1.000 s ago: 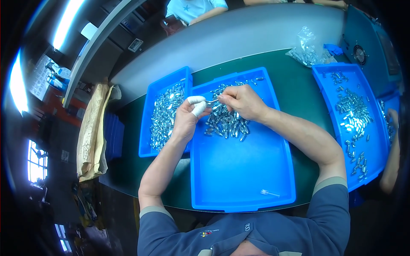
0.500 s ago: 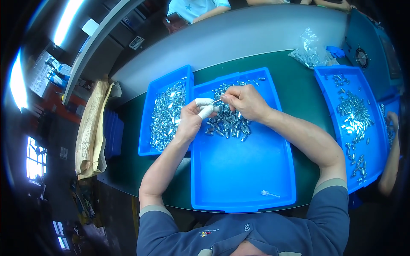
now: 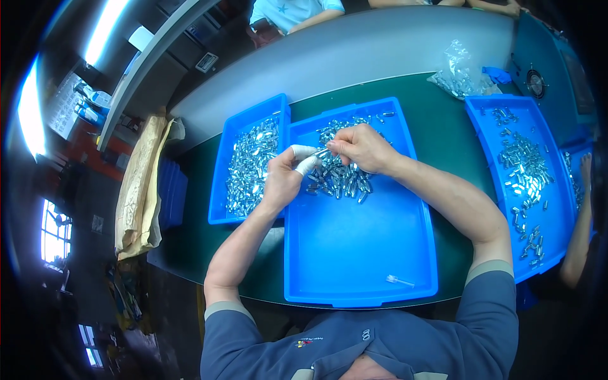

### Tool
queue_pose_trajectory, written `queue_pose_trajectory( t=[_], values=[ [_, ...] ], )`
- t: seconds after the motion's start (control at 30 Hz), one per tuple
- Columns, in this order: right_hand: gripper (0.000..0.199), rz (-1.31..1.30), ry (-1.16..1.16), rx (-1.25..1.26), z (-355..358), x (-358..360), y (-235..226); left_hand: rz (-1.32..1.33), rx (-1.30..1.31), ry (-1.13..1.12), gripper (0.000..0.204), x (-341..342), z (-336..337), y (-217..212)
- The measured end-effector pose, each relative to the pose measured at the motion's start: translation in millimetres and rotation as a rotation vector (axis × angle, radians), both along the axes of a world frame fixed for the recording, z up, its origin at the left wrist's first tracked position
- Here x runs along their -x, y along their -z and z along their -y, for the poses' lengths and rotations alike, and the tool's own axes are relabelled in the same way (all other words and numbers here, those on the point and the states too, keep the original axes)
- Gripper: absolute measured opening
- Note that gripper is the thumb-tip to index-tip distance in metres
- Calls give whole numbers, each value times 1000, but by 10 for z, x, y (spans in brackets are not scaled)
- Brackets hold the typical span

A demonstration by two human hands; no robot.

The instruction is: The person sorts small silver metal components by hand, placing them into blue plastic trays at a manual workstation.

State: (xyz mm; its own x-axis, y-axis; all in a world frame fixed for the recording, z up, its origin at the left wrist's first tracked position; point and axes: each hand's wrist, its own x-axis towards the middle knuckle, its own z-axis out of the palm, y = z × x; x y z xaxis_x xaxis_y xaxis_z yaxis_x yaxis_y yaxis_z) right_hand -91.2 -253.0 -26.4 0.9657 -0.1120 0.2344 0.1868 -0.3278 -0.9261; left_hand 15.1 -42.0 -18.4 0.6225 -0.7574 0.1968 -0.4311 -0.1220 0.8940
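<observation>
My left hand point(image 3: 285, 178) has white coverings on its thumb and a finger. Between those fingertips it pinches a small shiny metal cylinder point(image 3: 322, 152). Close against it, my right hand point(image 3: 365, 149) is closed in a pinch at the cylinder's right end; whatever its fingertips hold is too small to make out. Both hands are above the far part of a blue tray point(image 3: 361, 244), over a heap of similar metal pieces point(image 3: 342, 182). A small clear plastic tube point(image 3: 400, 280) lies in the tray's near right corner.
To the left, another blue tray point(image 3: 216, 206) holds many metal pieces. A third tray point(image 3: 546, 244) stands at the right, near another person's arm point(image 3: 577, 244). A clear bag of parts point(image 3: 457, 77) and a blue glove-like item point(image 3: 497, 75) lie at the back. Brown paper packaging point(image 3: 138, 190) stands far left.
My hands stay together over the heap, the right one shifting slightly left. More of the metal cylinder shows between the fingertips. The view has tilted a little.
</observation>
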Motion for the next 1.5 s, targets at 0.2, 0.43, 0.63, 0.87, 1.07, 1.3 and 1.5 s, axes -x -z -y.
queue_pose_trajectory(
  t=[0.2,0.43,0.63,0.87,1.07,1.3,1.5],
  values=[
    [36,43,-18,32,-35,6,15,195,-127,-47,16,23,-130,-162],
    [37,19,16,-2,13,-7,-6,647,-96,-425,17,-339,-441,-398],
    [37,2,31,14,18,-1,-3,927,-373,87,28,83,-412,-320],
    [37,27,34,28,4,-21,24,1061,-561,223,22,291,-351,-93],
    [36,1,48,79,2,6,-31,1032,-540,284,18,259,-312,-118],
    [35,43,18,40,-15,-29,28,-41,-170,-18,15,-63,-172,-169],
    [35,24,26,37,-13,-16,-1,-370,95,-32,13,-159,-47,-72]
  ],
)
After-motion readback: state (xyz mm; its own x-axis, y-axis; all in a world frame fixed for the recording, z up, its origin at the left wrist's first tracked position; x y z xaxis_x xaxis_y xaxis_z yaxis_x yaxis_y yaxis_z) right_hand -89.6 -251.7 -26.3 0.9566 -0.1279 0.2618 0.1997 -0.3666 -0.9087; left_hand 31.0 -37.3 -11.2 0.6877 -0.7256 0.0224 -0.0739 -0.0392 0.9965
